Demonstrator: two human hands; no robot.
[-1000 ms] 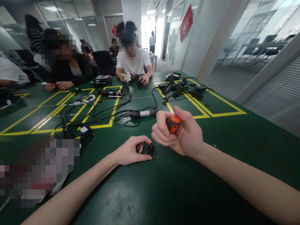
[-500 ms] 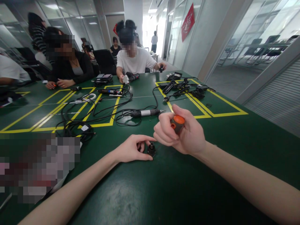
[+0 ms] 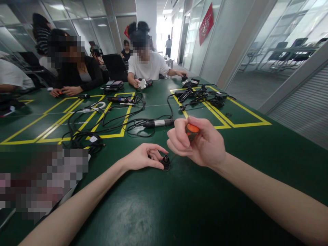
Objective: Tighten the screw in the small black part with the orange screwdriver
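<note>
- Head view: dark fitting (image 3: 166, 163) stands upright on green table (image 3: 179, 208), narrow neck up.
- Left hand (image 3: 143, 157) at the fitting's left; thumb and index finger apart, curved about it. Thumb tip right by its side; whether it presses, cannot tell.
- Right hand (image 3: 202, 143) up and right of the fitting, raised off the table; fingers clamped on orange-and-dark handle (image 3: 192, 128). Handle's lower end hidden by fingers.
- Beyond fitting: grey-and-black cylindrical tool (image 3: 159, 123), lying on its side.
- Left of fitting, farther off: black cable coil (image 3: 88, 143).
- Beyond and right of fitting: tangled black cables (image 3: 188, 94) over yellow tape (image 3: 251, 125).
- Across table from fitting: co-worker in white shirt (image 3: 151, 66), pale piece (image 3: 142, 84) in one hand.
</note>
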